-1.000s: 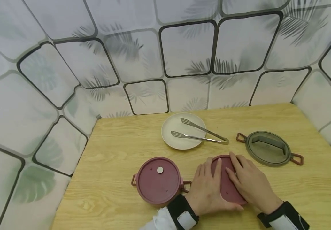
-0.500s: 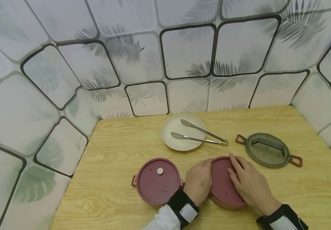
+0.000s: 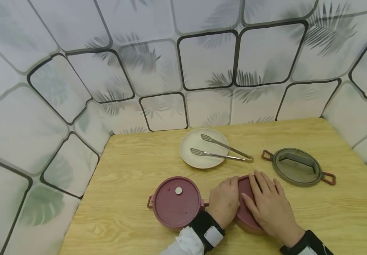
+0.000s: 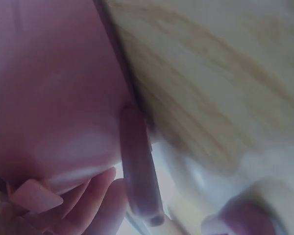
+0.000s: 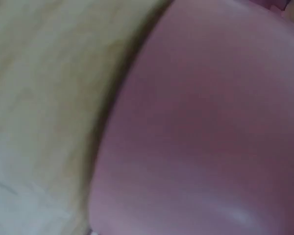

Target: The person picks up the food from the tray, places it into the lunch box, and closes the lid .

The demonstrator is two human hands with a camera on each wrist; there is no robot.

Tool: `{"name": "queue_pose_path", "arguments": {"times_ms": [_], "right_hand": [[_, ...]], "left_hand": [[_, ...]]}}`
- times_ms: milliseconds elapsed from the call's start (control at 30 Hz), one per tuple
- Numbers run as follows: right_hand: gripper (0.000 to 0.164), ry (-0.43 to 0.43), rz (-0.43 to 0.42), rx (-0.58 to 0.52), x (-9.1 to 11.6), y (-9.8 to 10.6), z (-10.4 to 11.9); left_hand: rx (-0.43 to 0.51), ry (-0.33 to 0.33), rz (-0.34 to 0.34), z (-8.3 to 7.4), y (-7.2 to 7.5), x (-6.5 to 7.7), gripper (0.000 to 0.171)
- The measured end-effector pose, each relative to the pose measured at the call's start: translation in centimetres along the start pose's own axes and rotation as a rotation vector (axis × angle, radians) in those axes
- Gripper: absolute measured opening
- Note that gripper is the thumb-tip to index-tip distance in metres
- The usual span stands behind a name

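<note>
Sitting at lower right of the frame's centre, the round maroon pot [image 3: 244,213] shows no long axis; the left hand [image 3: 224,201] grips its left edge, fingers curled; the right hand [image 3: 270,209], fingers extended, rests across its right side; both touch it, neither nearer.

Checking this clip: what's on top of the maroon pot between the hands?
The right hand lies on top of the maroon pot, fingers extended; a strip of maroon surface shows beside it. The surface under that hand is covered, and the inside cannot be seen.
</note>
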State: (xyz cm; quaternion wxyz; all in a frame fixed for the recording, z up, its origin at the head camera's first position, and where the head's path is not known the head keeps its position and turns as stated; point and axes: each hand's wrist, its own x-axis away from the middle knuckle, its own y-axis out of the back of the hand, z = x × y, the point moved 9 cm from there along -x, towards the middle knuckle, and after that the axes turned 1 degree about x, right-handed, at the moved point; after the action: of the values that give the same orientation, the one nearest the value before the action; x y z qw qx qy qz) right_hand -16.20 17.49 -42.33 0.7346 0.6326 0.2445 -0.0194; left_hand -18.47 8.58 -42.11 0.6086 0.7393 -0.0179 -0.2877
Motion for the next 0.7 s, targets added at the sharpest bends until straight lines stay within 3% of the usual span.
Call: {"name": "queue_pose_path", "arguments": {"times_ms": [233, 300, 400, 533, 700], "right_hand": [[0.061, -0.002, 0.028, 0.014, -0.4, -0.5, 0.1], [0.055, -0.019, 0.018, -0.042, -0.3, -0.3, -0.2], [0.044, -0.079, -0.044, -0.181, -0.3, 0.4, -1.1], [0.041, -0.143, -0.094, -0.337, -0.4, 1.1, -2.1], [0.043, -0.190, -0.017, -0.379, -0.1, 0.9, -2.5]], "left_hand": [[0.020, -0.063, -0.103, -0.2, 1.2, 0.2, 0.053], [0.071, -0.089, -0.080, -0.6, 1.3, 0.7, 0.057], [0.128, -0.111, 0.025, -1.2, 0.6, 1.4, 0.069], [0.104, -0.125, 0.152, -1.5, -0.6, 2.1, 0.108], [0.106, -0.180, 0.143, -2.2, -0.6, 2.4, 0.135]]}}
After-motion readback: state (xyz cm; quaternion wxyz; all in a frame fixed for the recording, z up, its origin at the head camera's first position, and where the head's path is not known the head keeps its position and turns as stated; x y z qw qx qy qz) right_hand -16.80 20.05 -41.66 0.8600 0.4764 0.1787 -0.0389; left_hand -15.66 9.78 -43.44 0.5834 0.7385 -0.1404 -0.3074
